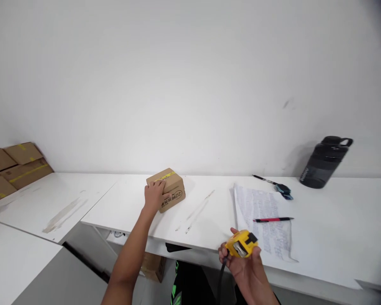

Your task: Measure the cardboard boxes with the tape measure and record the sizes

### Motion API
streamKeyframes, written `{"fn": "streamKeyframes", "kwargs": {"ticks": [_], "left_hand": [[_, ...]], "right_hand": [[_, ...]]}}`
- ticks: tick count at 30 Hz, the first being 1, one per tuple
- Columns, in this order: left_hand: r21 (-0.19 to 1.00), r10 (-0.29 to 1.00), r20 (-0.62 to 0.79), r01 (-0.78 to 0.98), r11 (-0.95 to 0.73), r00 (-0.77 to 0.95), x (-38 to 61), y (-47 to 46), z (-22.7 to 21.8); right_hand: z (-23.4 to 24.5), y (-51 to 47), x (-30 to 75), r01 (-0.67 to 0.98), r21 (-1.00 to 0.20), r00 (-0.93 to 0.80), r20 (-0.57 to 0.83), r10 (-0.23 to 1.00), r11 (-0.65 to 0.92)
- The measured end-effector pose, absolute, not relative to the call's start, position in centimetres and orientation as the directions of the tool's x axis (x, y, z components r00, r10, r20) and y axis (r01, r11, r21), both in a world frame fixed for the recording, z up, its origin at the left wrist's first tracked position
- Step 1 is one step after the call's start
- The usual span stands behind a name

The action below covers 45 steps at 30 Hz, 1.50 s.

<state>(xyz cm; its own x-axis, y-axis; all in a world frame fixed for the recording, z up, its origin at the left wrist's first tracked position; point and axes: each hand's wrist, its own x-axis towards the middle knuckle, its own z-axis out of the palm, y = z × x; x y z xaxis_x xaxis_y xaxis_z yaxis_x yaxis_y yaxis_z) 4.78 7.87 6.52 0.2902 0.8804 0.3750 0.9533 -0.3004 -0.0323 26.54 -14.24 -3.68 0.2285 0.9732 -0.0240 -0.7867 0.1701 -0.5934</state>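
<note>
White table here, our left hand curled over the box, right hand wrapped round the tape measure; if our fingers loosen, it might drop.

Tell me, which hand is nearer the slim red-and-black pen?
Right: the right hand is left of the pen, lower in view; the left hand is much farther left, on the brown cardboard box.
</note>
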Motion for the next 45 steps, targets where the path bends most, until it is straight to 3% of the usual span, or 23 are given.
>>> {"fn": "streamKeyframes", "kwargs": {"ticks": [7,10,13,16,20,23,25,31,37,42,45], "left_hand": [[-0.137,0.701,0.461,0.825,-0.549,0.543,3.8,2.3,5.2],[-0.181,0.554,0.543,0.732,-0.657,0.631,4.6,-1.7,3.5],[-0.157,0.496,0.580,0.686,-0.711,0.646,5.9,-3.7,2.9],[-0.028,0.525,0.628,0.691,-0.723,0.574,7.2,-4.0,3.7],[0.348,0.639,0.661,0.595,-0.725,0.392,8.9,-5.2,5.5],[0.664,0.741,0.457,0.366,-0.652,0.492,9.9,-6.8,6.3],[0.796,0.755,0.313,0.275,-0.540,0.577,10.4,-7.6,6.5],[0.860,0.743,0.201,0.249,-0.446,0.638,10.2,-7.8,7.8],[0.901,0.793,0.204,0.206,-0.381,0.574,8.7,-7.1,8.7],[0.944,0.920,0.291,0.076,-0.321,0.261,4.7,-3.3,8.3],[0.980,0.976,0.191,-0.081,-0.183,0.101,2.0,-0.3,7.3]], "right_hand": [[-4.9,-15.1,28.2,-0.634,-0.728,0.374,0.006,0.927,0.260],[-5.0,-14.6,29.6,-0.464,-0.833,0.490,0.041,0.871,0.300],[-4.0,-13.1,31.1,-0.278,-0.907,0.560,0.116,0.820,0.317],[-2.1,-11.4,31.6,-0.211,-0.908,0.554,0.194,0.810,0.362],[0.0,-10.8,30.1,-0.143,-0.892,0.549,0.288,0.785,0.428],[0.5,-11.5,28.3,-0.076,-0.863,0.511,0.397,0.762,0.500],[0.4,-12.0,27.3,-0.078,-0.829,0.438,0.470,0.766,0.554],[0.6,-12.5,26.8,-0.089,-0.743,0.268,0.624,0.734,0.664],[1.0,-12.3,26.9,0.062,-0.661,0.322,0.723,0.612,0.748],[1.2,-9.9,30.5,0.149,-0.765,0.551,0.591,0.590,0.627],[1.4,-7.3,33.9,0.189,-0.846,0.647,0.490,0.585,0.499]]}}
